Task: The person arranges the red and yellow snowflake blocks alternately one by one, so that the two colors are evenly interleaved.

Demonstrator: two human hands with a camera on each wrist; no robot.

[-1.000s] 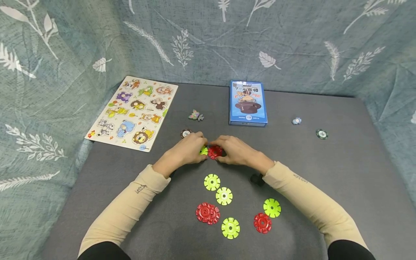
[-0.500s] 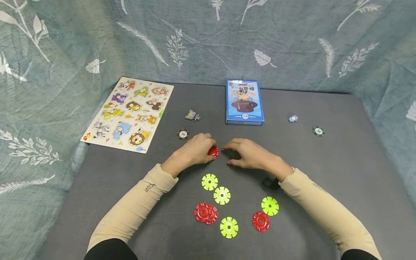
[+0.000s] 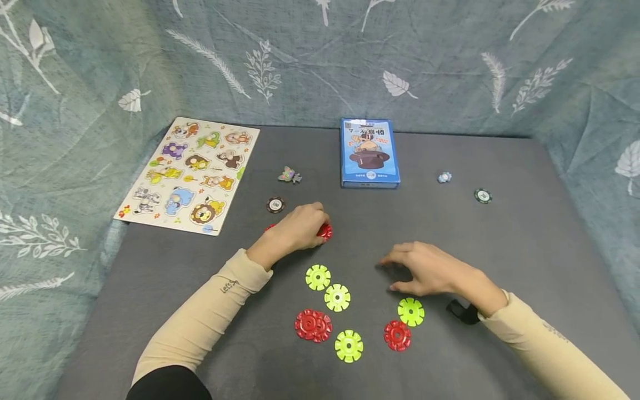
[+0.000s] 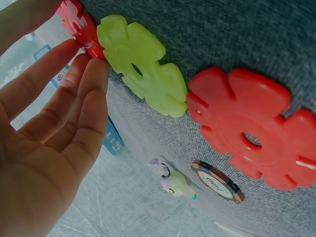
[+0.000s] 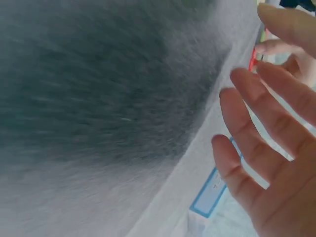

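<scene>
My left hand (image 3: 300,225) pinches a red notched building disc (image 3: 326,231) between thumb and fingers. In the left wrist view, that red disc (image 4: 84,29) meets a lime-green disc (image 4: 140,66), which in turn meets another red disc (image 4: 252,128), forming a row. The hand covers most of this row in the head view. My right hand (image 3: 430,269) hovers with fingers spread and holds nothing. Just below its thumb lie a green disc (image 3: 410,312) and a red disc (image 3: 398,335), edges together.
Nearer me are green discs (image 3: 337,298) and two overlapping red discs (image 3: 313,325). Farther back stand a blue box (image 3: 370,154), an animal puzzle board (image 3: 187,175), a small winged figure (image 3: 289,175), a brown poker chip (image 3: 275,204), a green chip (image 3: 483,195) and a tiny blue figure (image 3: 444,176).
My right hand has let go of the red disc at the row's end and moved right and toward me. My left hand has shifted along the row onto that red disc.
</scene>
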